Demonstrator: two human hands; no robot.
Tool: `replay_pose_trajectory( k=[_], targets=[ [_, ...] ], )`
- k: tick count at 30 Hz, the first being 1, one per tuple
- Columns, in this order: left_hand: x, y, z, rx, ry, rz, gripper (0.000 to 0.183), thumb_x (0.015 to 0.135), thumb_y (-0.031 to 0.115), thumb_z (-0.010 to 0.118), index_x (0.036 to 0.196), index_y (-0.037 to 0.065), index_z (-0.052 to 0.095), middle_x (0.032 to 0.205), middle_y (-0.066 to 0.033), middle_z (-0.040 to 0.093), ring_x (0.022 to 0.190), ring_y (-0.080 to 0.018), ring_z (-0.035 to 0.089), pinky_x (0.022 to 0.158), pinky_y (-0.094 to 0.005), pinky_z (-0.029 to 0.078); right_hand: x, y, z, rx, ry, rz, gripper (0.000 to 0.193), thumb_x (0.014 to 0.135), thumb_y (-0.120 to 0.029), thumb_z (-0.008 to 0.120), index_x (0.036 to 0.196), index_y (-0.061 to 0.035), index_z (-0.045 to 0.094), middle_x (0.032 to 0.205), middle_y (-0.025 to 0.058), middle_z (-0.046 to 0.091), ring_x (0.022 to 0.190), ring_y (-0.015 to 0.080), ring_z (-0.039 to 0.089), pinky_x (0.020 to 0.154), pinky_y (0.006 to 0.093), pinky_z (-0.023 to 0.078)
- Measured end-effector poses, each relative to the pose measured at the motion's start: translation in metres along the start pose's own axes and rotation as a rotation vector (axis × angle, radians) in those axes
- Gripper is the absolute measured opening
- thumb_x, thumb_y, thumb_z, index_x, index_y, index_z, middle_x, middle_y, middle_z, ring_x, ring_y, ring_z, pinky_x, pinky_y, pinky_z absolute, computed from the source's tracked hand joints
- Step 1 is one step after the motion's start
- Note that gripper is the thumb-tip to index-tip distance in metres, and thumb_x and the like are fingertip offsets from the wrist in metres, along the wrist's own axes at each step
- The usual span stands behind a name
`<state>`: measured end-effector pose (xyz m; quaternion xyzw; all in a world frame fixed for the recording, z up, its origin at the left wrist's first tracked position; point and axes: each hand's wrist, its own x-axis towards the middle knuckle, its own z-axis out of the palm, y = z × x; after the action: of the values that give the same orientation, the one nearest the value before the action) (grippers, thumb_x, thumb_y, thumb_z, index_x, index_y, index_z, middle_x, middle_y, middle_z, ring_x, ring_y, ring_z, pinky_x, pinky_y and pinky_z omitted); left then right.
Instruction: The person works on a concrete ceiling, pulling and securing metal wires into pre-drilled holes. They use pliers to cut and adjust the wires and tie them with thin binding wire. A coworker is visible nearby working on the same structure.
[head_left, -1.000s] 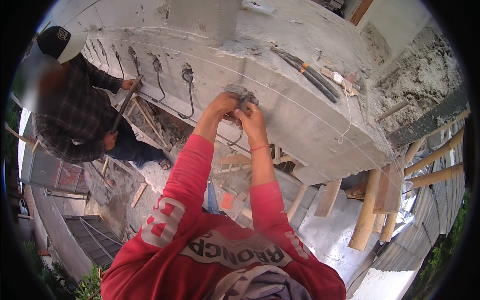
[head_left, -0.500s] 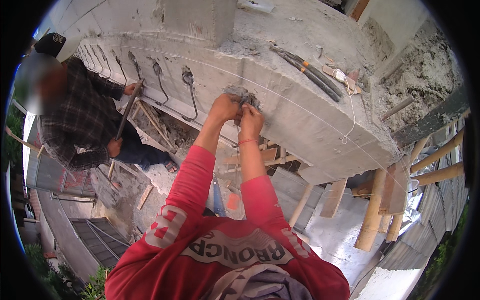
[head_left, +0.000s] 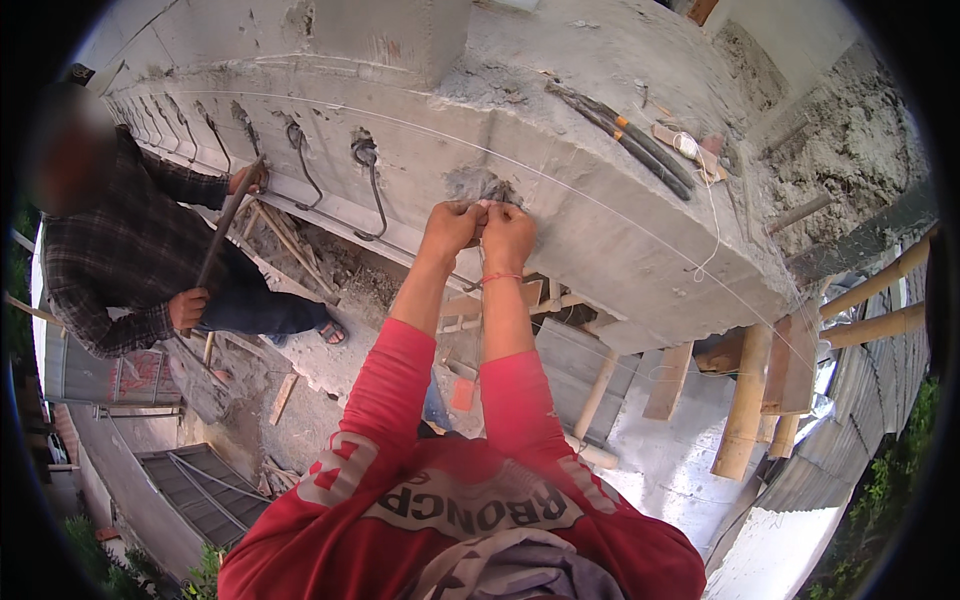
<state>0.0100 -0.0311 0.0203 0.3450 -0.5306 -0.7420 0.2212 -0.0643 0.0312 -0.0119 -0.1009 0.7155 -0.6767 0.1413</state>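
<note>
Both arms in red sleeves reach up to the side of the concrete beam (head_left: 620, 210). My left hand (head_left: 452, 228) is closed, its fingertips meeting those of my right hand (head_left: 508, 236), which is closed too. What they pinch is too small to make out. Just beyond the fingertips a rough broken-out pocket (head_left: 478, 184) shows in the concrete. To the left, a bent steel bar (head_left: 377, 195) hooks out of another such pocket.
A long-handled cutter (head_left: 630, 140) and a white string spool (head_left: 686, 145) lie on the beam's top. A taut white string crosses its face. At left a co-worker (head_left: 110, 230) grips a metal bar (head_left: 222, 235). Bamboo poles (head_left: 745, 410) stand below right.
My hands have drawn slightly down, out from the pocket, which now shows more fully, with the fingertips still together. The co-worker appears farther left in the picture, as the view has shifted.
</note>
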Motion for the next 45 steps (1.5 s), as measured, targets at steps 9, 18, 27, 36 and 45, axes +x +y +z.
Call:
replay_pose_trajectory(
  k=[9, 18, 27, 36, 45],
  targets=[
    [0.012, -0.025, 0.025, 0.378, 0.381, 0.153, 0.023, 0.093, 0.027, 0.078, 0.094, 0.005, 0.084, 0.09, -0.0179, 0.08, 0.081, -0.0328, 0.078, 0.076, -0.0416, 0.06, -0.01, -0.036, -0.042, 0.169, -0.285, 0.2, 0.033, 0.104, -0.019, 0.063, 0.119, 0.0082, 0.072, 0.09, 0.0138, 0.076, 0.073, 0.0216, 0.074, 0.061, 0.0356, 0.055],
    [-0.006, -0.02, 0.037, 0.687, 0.458, 0.329, 0.03, 0.095, 0.034, 0.071, 0.098, 0.004, 0.079, 0.091, -0.0265, 0.075, 0.089, -0.048, 0.073, 0.077, -0.053, 0.057, -0.042, -0.074, -0.04, -0.814, -0.017, -0.463, 0.032, 0.102, -0.025, 0.064, 0.125, -0.0046, 0.074, 0.105, 0.0199, 0.078, 0.096, 0.04, 0.074, 0.083, 0.0507, 0.057],
    [-0.004, -0.03, 0.032, 0.789, 0.371, 0.497, 0.029, 0.1, 0.035, 0.066, 0.106, 0.007, 0.071, 0.098, -0.0208, 0.075, 0.091, -0.0462, 0.071, 0.076, -0.0553, 0.055, -0.045, -0.044, -0.024, -0.668, 0.163, -0.399, 0.03, 0.101, -0.018, 0.062, 0.126, -0.0125, 0.077, 0.106, 0.0198, 0.078, 0.097, 0.0418, 0.074, 0.083, 0.051, 0.057],
    [0.002, -0.038, 0.032, 0.957, 0.39, 0.619, 0.018, 0.101, 0.022, 0.063, 0.096, 0.005, 0.066, 0.096, -0.0185, 0.074, 0.083, -0.0426, 0.074, 0.069, -0.0529, 0.057, -0.026, -0.026, -0.042, -0.834, 0.135, -0.777, 0.029, 0.097, -0.013, 0.063, 0.122, -0.0153, 0.077, 0.096, 0.0113, 0.076, 0.085, 0.0359, 0.075, 0.069, 0.0474, 0.058],
    [0.003, -0.031, 0.02, 0.831, 0.303, 0.644, 0.018, 0.1, 0.02, 0.063, 0.099, 0.003, 0.067, 0.097, -0.021, 0.075, 0.086, -0.0476, 0.071, 0.075, -0.0568, 0.056, -0.019, -0.03, -0.044, -0.814, 0.095, -0.841, 0.029, 0.099, -0.014, 0.062, 0.124, -0.0162, 0.077, 0.099, 0.0105, 0.077, 0.084, 0.0351, 0.075, 0.07, 0.0467, 0.059]
  ],
)
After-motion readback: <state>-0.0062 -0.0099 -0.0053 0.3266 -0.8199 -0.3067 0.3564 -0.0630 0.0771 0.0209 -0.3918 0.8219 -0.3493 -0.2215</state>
